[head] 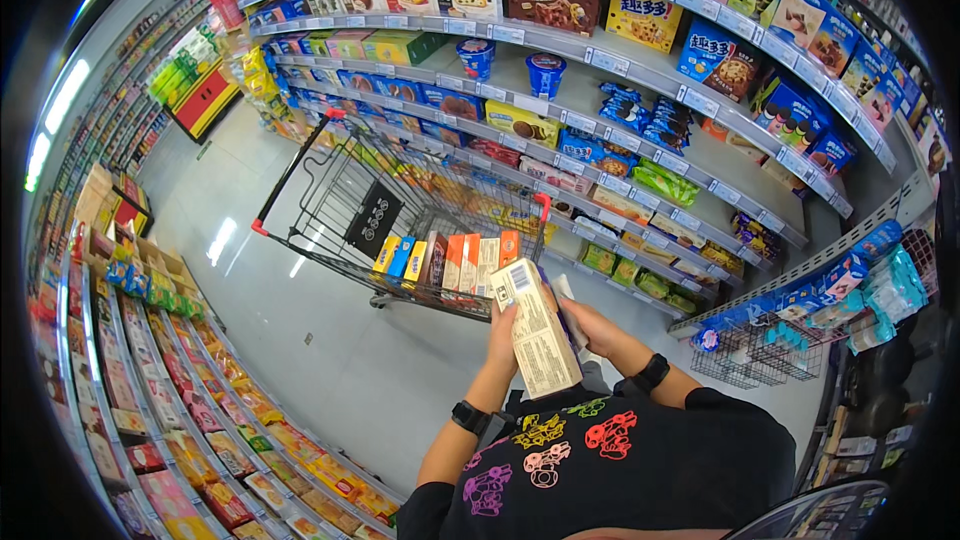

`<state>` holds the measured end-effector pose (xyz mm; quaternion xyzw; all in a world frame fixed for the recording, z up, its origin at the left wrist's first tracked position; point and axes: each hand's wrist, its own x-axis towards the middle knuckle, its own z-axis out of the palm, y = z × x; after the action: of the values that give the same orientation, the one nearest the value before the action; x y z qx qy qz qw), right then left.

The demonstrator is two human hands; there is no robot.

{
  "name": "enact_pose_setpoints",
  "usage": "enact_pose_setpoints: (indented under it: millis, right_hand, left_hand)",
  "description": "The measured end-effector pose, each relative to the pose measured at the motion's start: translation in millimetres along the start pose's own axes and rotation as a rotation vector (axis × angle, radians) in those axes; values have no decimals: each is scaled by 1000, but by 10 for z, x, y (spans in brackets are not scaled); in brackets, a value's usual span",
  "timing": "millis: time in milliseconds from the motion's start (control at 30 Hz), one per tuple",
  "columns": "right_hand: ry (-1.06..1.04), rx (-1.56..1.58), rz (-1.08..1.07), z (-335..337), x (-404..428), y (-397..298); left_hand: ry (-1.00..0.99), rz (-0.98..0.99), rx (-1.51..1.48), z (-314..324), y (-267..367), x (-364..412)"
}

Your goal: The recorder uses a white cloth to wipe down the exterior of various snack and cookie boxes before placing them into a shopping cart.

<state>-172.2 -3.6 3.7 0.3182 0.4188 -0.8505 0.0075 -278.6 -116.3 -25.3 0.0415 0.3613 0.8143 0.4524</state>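
Observation:
Close to my chest, a cream cardboard food box [536, 330] with a barcode and printed text is held upright between both hands. My left hand [502, 334] grips its left side. On its right side, my right hand [592, 326] holds what looks like a whitish cloth or wrapper [568, 304] against the box; the fingers are partly hidden. Beyond the hands stands a wire shopping cart [330, 262] with red corner pieces. A row of upright snack boxes [455, 262], orange, yellow, blue and brown, lies in its basket.
Shelves [570, 52] of boxed and bagged biscuits curve along the far side and right. Another snack shelf [217, 420] runs along the lower left. Wire baskets [780, 349] hang at the right. A grey tiled floor [330, 360] lies between the shelves.

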Motion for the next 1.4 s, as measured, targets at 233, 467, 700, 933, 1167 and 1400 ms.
enact_pose_setpoints:
  millis: [233, 467, 700, 933, 1167, 1400]
  right_hand:
    - [3, 124, 97, -1063, 41, -242]
    - [10, 405, 138, -2372, -57, -744]
    - [-104, 435, 213, -3004, 641, -1201]
    - [18, 355, 185, -2387, 1789, -1855]
    - [125, 181, 176, -1367, 3360, -2067]
    - [313, 245, 344, -548, 5349, -1560]
  left_hand:
    - [-44, -308, 185, 364, -508, 499]
    - [-80, -366, 676, 1335, -1194, 1227]
    - [73, -322, 1082, 1594, -1317, 2044]
    - [-57, -138, 1105, 1143, -573, 2758]
    - [-34, -211, 909, -117, 503, 3833]
    - [-32, -436, 1368, -1916, 1085, 5223]
